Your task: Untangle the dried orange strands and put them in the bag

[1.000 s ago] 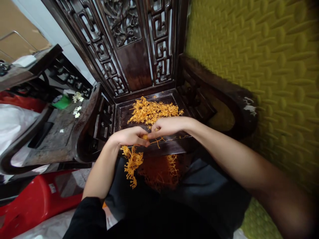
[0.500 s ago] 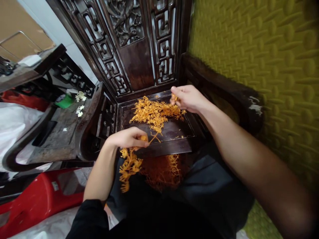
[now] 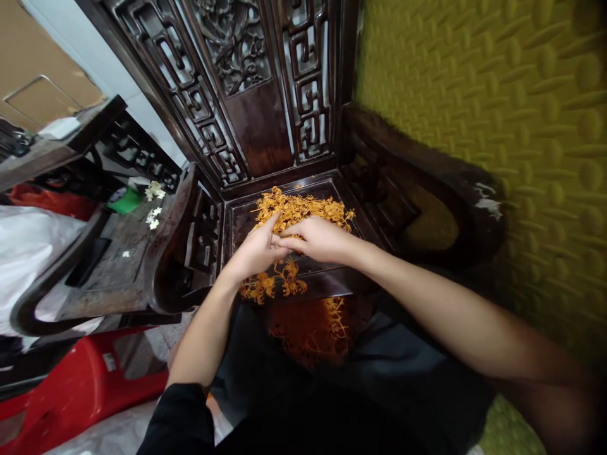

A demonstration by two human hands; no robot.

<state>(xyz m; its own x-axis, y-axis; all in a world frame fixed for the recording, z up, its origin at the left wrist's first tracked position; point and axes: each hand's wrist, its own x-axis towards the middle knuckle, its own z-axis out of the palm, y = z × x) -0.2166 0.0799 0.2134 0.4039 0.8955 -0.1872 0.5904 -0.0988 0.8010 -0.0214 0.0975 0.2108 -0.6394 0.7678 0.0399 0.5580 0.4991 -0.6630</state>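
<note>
Hands meet over the front of the seat of a dark carved wooden chair [image 3: 263,133]. The left hand [image 3: 255,253] is closed around a bunch of orange sprigs [image 3: 272,285]. The bunch hangs down from under that hand and over the front edge of the chair seat. The left thumb sticks out toward the other hand.

The right hand [image 3: 317,239] lies just beside it, and the two hands touch. Its fingers are curled and pressed together, with the tips against the left thumb. I cannot tell if a sprig is pinched between them.

A heap of thin orange branchy sprigs [image 3: 303,207] lies on the chair seat, just behind both hands and near the chair back. A second heap of orange sprigs [image 3: 315,328] lies on the person's dark lap, just in front of the chair.

To the left of the chair stands another dark wooden chair [image 3: 118,265]. Small white flowers [image 3: 152,215] and a green thing [image 3: 124,201] lie on its seat. A red plastic stool [image 3: 76,385] sits low down, also left of the chair. A yellow bumpy wall [image 3: 474,95] is right of the chair.
</note>
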